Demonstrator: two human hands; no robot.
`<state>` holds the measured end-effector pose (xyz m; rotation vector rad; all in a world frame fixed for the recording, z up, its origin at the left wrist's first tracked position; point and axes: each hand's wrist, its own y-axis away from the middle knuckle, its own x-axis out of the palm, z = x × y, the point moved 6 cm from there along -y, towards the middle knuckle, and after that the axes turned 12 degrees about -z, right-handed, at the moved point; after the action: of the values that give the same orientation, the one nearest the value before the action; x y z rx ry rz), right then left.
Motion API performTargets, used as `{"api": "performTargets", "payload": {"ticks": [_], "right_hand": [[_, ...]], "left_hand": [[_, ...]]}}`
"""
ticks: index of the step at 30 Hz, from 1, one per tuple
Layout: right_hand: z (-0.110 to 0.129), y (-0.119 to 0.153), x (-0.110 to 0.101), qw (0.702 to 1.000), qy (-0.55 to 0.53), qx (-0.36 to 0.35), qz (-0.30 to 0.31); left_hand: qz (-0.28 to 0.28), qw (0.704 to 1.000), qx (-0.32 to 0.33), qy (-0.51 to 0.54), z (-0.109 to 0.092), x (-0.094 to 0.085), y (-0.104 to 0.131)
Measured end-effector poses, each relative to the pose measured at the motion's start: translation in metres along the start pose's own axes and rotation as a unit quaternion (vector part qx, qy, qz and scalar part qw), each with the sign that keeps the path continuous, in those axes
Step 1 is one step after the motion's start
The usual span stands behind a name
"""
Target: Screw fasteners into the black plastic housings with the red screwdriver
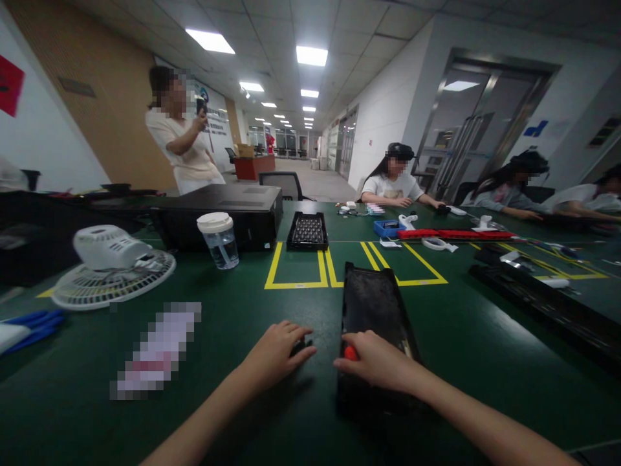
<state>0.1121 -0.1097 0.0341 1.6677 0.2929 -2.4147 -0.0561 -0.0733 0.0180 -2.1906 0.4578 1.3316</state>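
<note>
My right hand [376,361] is closed around a small red-orange object [350,353], most of which the fingers hide. It is over the left side of a long black plastic tray [371,294], which lies lengthwise in front of me. To the left of that tray, my left hand [279,348] hovers low above the green table [252,414]. Its thumb and fingers curve around a small dark piece [299,345], blurred and partly covered by the hand.
A smaller black tray with rows of round pieces [308,232] lies beyond the yellow tape outlines [295,285]. On the left are a lidded water cup [220,243], a white fan [114,259] and a black case [228,207]. Another long black tray [548,291] is right. People sit across the table.
</note>
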Motion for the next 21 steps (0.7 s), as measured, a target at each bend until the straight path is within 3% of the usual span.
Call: {"api": "performTargets", "payload": {"ticks": [6,11,17,21], "right_hand": [[0.042,-0.012,0.002,0.991,-0.056,-0.103,0.071],[0.062,-0.022,0.007,0.985,-0.035,-0.146,0.086],[0.066,-0.044,0.009,0.981,-0.027,-0.178,0.077],[0.053,-0.054,-0.01,0.976,-0.043,-0.208,0.055]], "left_hand": [[0.059,0.998,-0.014,0.02,-0.015,-0.002,0.006],[0.07,0.997,-0.037,0.023,-0.01,0.0,0.011],[0.052,0.995,-0.085,-0.011,0.014,-0.001,0.009],[0.02,0.992,-0.113,-0.051,0.035,-0.005,0.005]]}}
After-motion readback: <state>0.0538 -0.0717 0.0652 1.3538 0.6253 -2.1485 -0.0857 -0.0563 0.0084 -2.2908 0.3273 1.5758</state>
